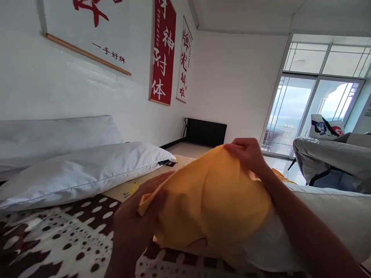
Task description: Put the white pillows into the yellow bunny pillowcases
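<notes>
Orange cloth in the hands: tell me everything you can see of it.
The orange cloth looks like soft, thin fabric, mostly plain, with a dark curved line near its lower edge. It is creased and raised at a slant: the right hand pinches its upper edge, the left hand grips its lower-left end. It lies over the patterned bedding and meets a white bulge; whether it wraps or only covers that, I can't tell.

One head-worn view faces forward and down, close to the baggy yellow cloth cover (208, 200) at five o'clock, far from the rectangular glass sliding door (311, 110) near three.
</notes>
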`<state>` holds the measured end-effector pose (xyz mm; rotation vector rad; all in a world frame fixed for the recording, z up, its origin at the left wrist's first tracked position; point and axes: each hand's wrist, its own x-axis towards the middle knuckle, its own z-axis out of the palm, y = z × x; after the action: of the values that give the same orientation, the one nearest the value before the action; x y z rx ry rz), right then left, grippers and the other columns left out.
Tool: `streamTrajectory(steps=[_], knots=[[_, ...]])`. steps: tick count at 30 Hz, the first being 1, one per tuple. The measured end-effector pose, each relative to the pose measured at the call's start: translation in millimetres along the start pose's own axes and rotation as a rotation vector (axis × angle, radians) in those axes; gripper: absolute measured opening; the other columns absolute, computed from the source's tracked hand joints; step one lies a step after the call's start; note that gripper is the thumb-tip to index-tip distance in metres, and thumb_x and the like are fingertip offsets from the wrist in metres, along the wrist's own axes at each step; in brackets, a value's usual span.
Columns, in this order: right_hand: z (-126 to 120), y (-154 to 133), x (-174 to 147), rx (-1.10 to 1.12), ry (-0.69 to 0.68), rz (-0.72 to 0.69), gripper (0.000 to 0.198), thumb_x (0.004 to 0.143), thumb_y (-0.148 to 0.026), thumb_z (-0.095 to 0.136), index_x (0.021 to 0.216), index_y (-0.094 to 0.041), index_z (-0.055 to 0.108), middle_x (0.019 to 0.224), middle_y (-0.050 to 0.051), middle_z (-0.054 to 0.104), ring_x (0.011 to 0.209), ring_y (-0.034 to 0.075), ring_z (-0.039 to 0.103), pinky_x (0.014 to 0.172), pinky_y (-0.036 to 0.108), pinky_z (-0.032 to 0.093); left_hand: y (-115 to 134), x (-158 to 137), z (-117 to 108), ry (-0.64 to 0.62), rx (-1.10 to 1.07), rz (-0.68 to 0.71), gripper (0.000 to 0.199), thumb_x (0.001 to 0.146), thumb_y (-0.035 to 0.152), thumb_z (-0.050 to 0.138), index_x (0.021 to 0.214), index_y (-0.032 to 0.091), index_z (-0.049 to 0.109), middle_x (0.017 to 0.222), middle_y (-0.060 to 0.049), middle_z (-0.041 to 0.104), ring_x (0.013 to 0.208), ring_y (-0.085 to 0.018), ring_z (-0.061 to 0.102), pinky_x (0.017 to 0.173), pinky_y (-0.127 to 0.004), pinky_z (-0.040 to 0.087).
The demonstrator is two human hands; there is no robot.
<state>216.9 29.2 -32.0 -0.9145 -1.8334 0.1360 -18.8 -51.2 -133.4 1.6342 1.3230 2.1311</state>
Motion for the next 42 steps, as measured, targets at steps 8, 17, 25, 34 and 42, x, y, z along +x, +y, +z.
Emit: streamTrajectory(steps=[8, 17, 25, 34, 42], knots=[[-26.0, -1.2, -7.1, -0.112, -0.548, -0.084, 0.038, 0.081, -0.05, 0.053, 0.064, -0.016, 0.052, 0.057, -0.005, 0.037, 0.052, 0.007, 0.031, 0.047, 0.022, 0.024, -12.6, 4.9, 0.3, -0.236, -0.002, -0.025, 0.046, 0.069, 0.044, 0.069, 0.109, 0.024, 0.062, 0.109, -0.004, 0.067, 0.102, -0.024, 0.062, 0.088, -0.031, 0.051], [-53.7, 33.6, 4.0, -0.12, -0.866, -0.019, 0.033, 0.076, -0.05, 0.06, 0.081, -0.017, 0.063, 0.098, 0.005, 0.059, 0.091, 0.017, 0.053, 0.075, 0.028, 0.042, -28.5, 5.4, 2.8, -0.058, -0.113, 0.009, 0.02, 0.071, 0.032, 0.065, 0.084, 0.018, 0.068, 0.079, -0.002, 0.068, 0.078, -0.019, 0.063, 0.063, -0.022, 0.05], [-70.2, 39.0, 2.4, -0.02, -0.59, 0.171, 0.037, 0.069, -0.049, 0.066, 0.063, -0.017, 0.048, 0.057, -0.007, 0.036, 0.05, 0.006, 0.033, 0.045, 0.02, 0.022, -29.3, 14.2, 9.2, 0.07, -0.301, -0.247, 0.024, 0.063, 0.035, 0.073, 0.065, 0.017, 0.057, 0.058, 0.004, 0.053, 0.056, -0.011, 0.049, 0.051, -0.019, 0.042], [-107.0, 52.7, -13.6, -0.369, -0.818, 0.144, 0.03, 0.073, -0.045, 0.062, 0.083, -0.017, 0.064, 0.084, 0.002, 0.061, 0.074, 0.015, 0.054, 0.067, 0.027, 0.041, -32.9, 15.1, 14.6, 0.154, -0.374, -0.28, 0.025, 0.058, 0.032, 0.076, 0.072, 0.018, 0.061, 0.065, 0.004, 0.056, 0.059, -0.01, 0.05, 0.05, -0.017, 0.04], [-129.9, 63.7, -31.2, 0.047, -0.207, 0.308, 0.036, 0.075, -0.055, 0.057, 0.073, -0.019, 0.061, 0.065, 0.003, 0.056, 0.057, 0.013, 0.051, 0.054, 0.028, 0.038, -16.2, 14.0, 15.3, 0.169, -0.336, -0.353, 0.029, 0.056, 0.039, 0.076, 0.068, 0.017, 0.063, 0.063, 0.003, 0.058, 0.061, -0.01, 0.05, 0.05, -0.016, 0.042]])
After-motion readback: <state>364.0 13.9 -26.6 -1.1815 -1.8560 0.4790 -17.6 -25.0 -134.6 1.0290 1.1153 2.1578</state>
